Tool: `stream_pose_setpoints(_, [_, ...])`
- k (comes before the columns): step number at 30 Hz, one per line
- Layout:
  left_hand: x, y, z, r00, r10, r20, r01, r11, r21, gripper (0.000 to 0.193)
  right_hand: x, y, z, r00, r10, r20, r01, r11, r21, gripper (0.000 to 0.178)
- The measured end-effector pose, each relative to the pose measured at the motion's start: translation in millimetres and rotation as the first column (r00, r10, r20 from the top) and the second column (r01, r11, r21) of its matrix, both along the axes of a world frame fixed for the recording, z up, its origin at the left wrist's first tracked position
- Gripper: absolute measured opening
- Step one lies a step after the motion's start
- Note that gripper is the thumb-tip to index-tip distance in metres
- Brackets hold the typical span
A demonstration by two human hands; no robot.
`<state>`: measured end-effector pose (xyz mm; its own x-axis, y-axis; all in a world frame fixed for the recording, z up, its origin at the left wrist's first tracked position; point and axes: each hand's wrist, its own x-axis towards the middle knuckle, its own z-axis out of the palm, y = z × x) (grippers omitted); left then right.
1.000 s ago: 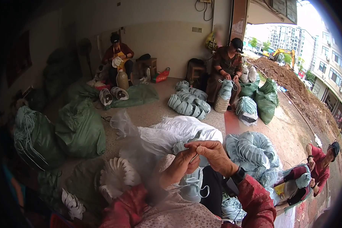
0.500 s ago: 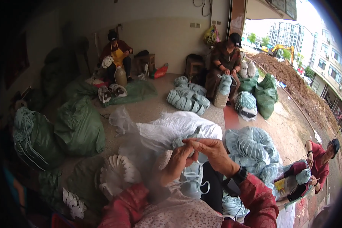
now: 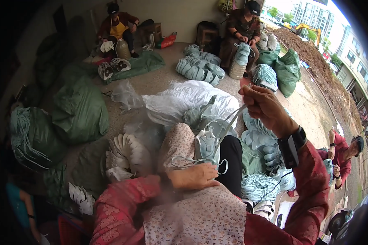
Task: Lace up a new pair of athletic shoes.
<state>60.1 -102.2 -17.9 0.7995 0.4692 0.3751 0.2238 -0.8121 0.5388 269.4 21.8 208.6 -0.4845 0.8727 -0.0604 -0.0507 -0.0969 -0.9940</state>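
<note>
A pale blue-green shoe upper (image 3: 206,145) stands between my knees, with loose cord loops at its sides. My right hand (image 3: 265,107), raised to the right above it, is closed in a pinch. From its fingers a pale shoelace (image 3: 230,123) runs down to the upper in a fairly straight line. Palm down, my left hand (image 3: 194,176) lies at the upper's lower end, fingers stretched out and side by side. Whether its fingertips press on the upper or only rest there is hard to see.
A white plastic sack (image 3: 192,100) lies ahead, and stacked blue-green uppers (image 3: 270,151) sit to my right. White uppers (image 3: 124,155) and stuffed green sacks (image 3: 79,110) are on my left. Co-workers sit at the far left (image 3: 118,30), far middle (image 3: 243,36) and right (image 3: 345,153).
My hands were together above the upper; they have parted. The right went up and right with the shoelace, the left came down to the upper's lower end. The view has tilted downward.
</note>
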Motion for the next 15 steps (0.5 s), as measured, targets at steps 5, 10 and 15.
stream_pose_setpoints(5, [5.3,-10.9,1.8,0.888,-0.047,-0.457,-0.021,0.990,-0.143,0.047,23.3,30.2,53.0,0.924,-0.198,0.326,0.065,0.923,0.378,0.024])
stream_pose_setpoints(10, [7.6,7.1,-31.2,0.922,-0.132,-0.363,0.050,0.972,-0.228,0.048,131.5,82.4,182.9,0.792,-0.512,0.332,-0.172,0.334,0.927,0.042])
stream_pose_setpoints(15, [6.8,8.4,-22.9,0.914,-0.153,-0.375,0.016,0.939,-0.343,0.047,195.8,85.2,244.5,0.674,-0.700,0.236,-0.310,0.021,0.950,0.046])
